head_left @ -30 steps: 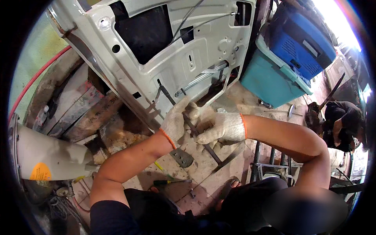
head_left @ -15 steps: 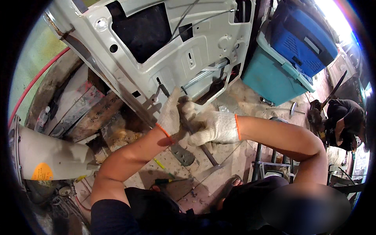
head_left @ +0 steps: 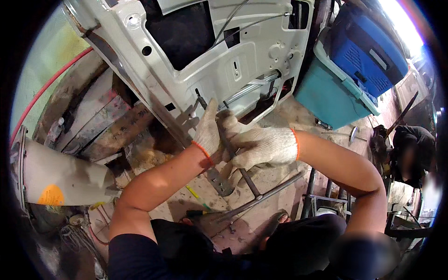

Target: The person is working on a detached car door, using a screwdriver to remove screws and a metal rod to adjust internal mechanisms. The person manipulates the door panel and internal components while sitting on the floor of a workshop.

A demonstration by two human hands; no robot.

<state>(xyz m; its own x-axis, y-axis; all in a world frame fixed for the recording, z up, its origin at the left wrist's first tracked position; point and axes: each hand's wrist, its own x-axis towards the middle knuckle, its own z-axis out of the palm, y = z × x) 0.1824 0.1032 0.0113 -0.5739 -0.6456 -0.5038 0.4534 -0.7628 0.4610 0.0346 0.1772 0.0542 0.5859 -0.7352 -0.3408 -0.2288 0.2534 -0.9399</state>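
Observation:
My left hand (head_left: 210, 130), in a knitted glove with an orange cuff, is closed round a dark T-shaped metal bar (head_left: 247, 179). My right hand (head_left: 261, 147), gloved the same way, grips that shaft just right of and below the left. The bar's upper end reaches a slot in a white vehicle door panel (head_left: 210, 74), which has cut-outs, holes and cables; whether it is inside the slot I cannot tell. Its crosspiece (head_left: 282, 185) hangs at the lower end, over the tiled floor. A flat metal plate (head_left: 219, 185) lies below my hands.
Teal bin (head_left: 326, 102) with blue case (head_left: 364, 46) at right; crouched person (head_left: 410, 144) beyond, beside dark tubular frames (head_left: 310, 191). Pale cylindrical tank (head_left: 60, 172), red hose (head_left: 51, 84) and boards (head_left: 93, 121) at left. Screwdriver (head_left: 198, 213) on the floor by my feet.
The T-bar's crosspiece now shows more fully and extends to both sides below my hands. Both hands keep their grip, shifting slightly. The whole view has moved a little.

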